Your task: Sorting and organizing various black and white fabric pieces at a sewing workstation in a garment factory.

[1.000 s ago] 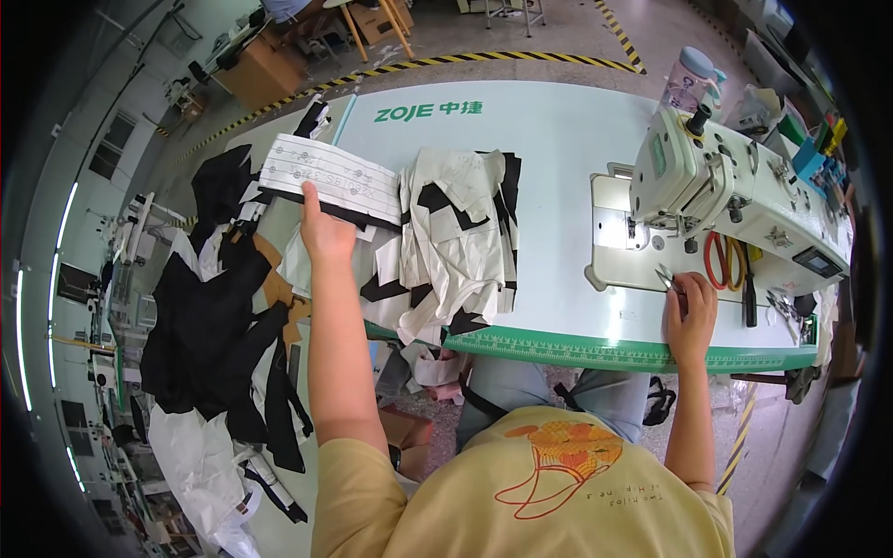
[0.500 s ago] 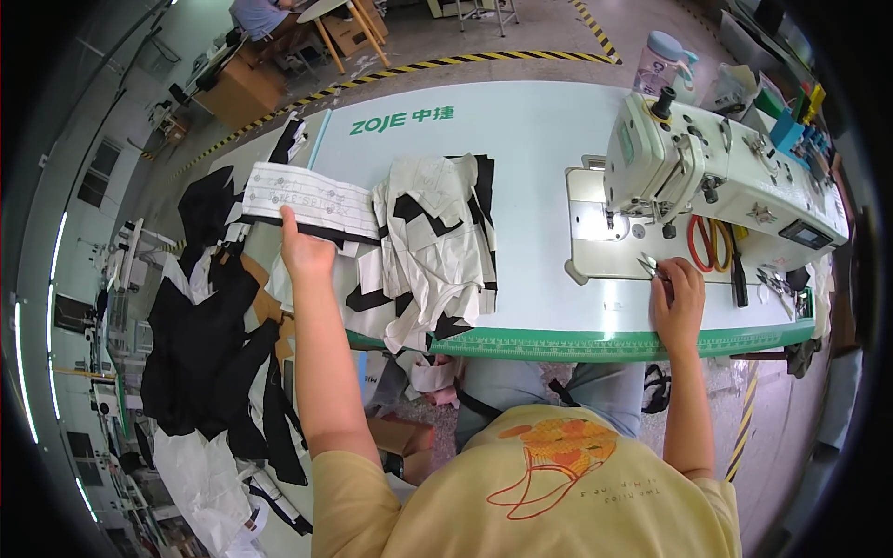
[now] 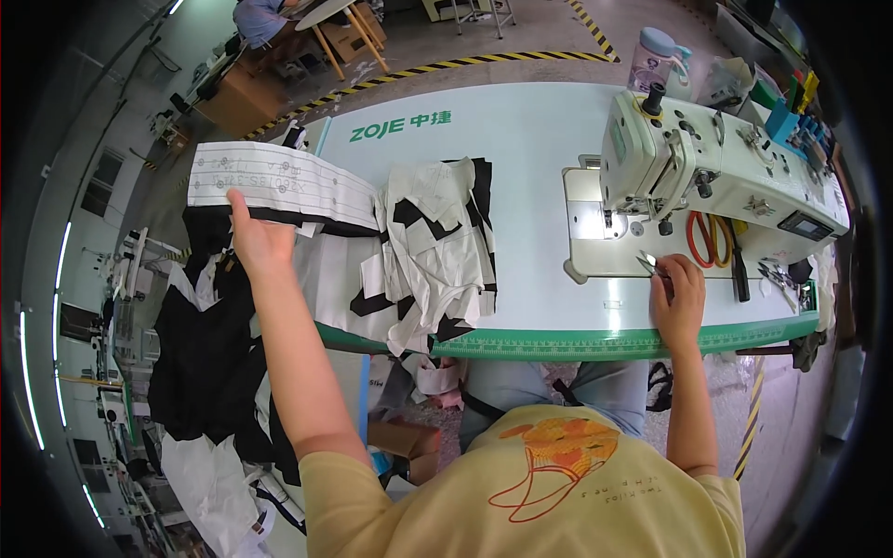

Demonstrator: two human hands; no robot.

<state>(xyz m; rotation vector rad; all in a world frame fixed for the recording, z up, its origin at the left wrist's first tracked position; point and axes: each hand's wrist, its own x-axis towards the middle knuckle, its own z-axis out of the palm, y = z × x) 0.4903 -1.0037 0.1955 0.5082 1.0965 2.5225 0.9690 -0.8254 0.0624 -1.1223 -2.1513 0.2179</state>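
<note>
My left hand (image 3: 262, 240) reaches out past the left end of the table, thumb on top, gripping a long white strip (image 3: 279, 181) with printed lines and small circles. Black fabric shows along the strip's lower edge. Its right end meets a pile of white and black cut fabric pieces (image 3: 437, 251) on the tabletop. At the right, my right hand (image 3: 680, 302) rests near the table's front edge, closed around small thread snips (image 3: 647, 263). The blades point toward the bed of the white sewing machine (image 3: 712, 158).
Black garments (image 3: 200, 363) and white fabric (image 3: 205, 493) lie heaped at the left. Orange-and-red-handled scissors (image 3: 712, 240) and a black-handled tool (image 3: 739, 270) lie by the machine. A water bottle (image 3: 653, 60) stands behind it. Another person (image 3: 263, 20) sits far left.
My left hand has moved left, and the strip has shifted left with it, stretching further from the pile. My right hand stays in place with the snips.
</note>
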